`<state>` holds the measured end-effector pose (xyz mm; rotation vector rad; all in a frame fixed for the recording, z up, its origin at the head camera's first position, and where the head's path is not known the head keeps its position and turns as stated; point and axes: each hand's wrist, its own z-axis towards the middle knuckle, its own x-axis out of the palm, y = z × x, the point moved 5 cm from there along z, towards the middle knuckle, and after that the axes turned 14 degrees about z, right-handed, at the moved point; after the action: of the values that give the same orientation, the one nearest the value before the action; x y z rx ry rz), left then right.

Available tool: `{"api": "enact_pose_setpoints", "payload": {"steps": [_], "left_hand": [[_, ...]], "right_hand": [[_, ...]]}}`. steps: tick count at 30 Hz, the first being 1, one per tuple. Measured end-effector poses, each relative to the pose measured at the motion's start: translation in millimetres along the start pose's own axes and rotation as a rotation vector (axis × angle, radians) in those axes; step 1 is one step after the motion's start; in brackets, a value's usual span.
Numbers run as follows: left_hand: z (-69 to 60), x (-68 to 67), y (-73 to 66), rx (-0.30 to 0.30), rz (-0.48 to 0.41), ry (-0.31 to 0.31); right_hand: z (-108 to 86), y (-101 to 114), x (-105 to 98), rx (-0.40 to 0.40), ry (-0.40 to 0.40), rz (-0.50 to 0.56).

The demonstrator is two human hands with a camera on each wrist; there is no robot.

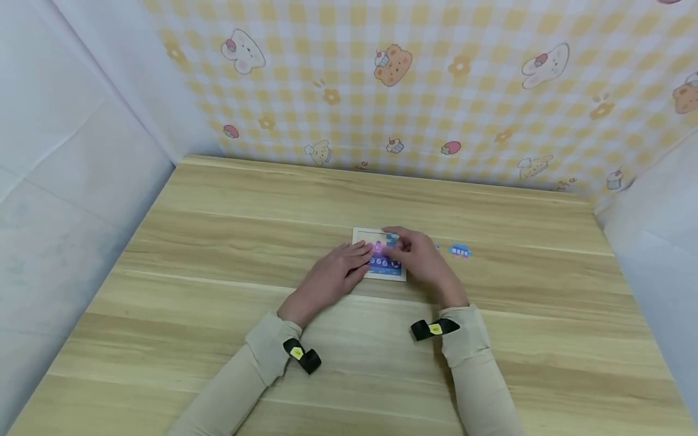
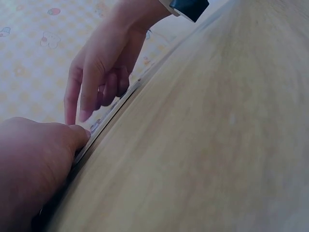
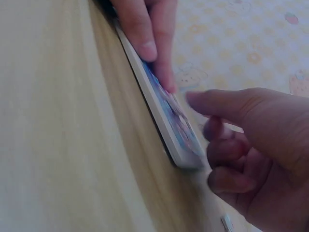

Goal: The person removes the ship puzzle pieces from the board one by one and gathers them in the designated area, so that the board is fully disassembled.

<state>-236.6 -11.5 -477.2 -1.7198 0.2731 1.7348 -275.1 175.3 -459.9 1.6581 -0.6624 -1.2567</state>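
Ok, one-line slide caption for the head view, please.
Left hand on a framed picture, right hand at its right side, blue piece lying on the wooden table.

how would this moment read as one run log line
left hand: resting on framed puzzle | right hand: at puzzle's right side, grip unclear | blue-pink piece: on table, right of right hand

A pale-rimmed picture board [image 1: 384, 278] lies flat just below and right of the frame's center, its face printed in blue and purple with a pink figure mid-panel. The left hand [image 1: 337, 267] rests its fingertips on the left side; the right hand [image 1: 422, 257] covers part of the right. Just beyond, a loose blue-and-purple piece [image 1: 460, 251] with pale squares lies flat, right of center.
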Motion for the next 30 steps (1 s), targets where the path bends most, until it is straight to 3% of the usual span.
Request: {"api": "enact_pose_setpoints", "payload": {"steps": [5,11,16,21,30], "left_hand": [[0.1,-1.9,1.2,-0.003,0.01,-0.025],[-0.1,-2.8,-0.5,0.04,0.1,-0.056],[1.6,-1.4,-1.7,0.048,0.142,-0.069],[1.7,-2.3,-3.4,0.04,0.136,-0.068],[1.0,0.3,-4.9,0.009,0.119,-0.049]], "right_hand": [[-0.8,-2.2,-16.6,-0.022,-0.036,-0.061],[3.9,-1.4,-14.3,-0.048,0.074,-0.202],[6.6,2.4,-15.4,-0.006,0.121,-0.264],[9.7,5.0,-16.6,0.015,0.153,-0.255],[17.5,7.9,-14.2,-0.035,0.16,-0.191]]}}
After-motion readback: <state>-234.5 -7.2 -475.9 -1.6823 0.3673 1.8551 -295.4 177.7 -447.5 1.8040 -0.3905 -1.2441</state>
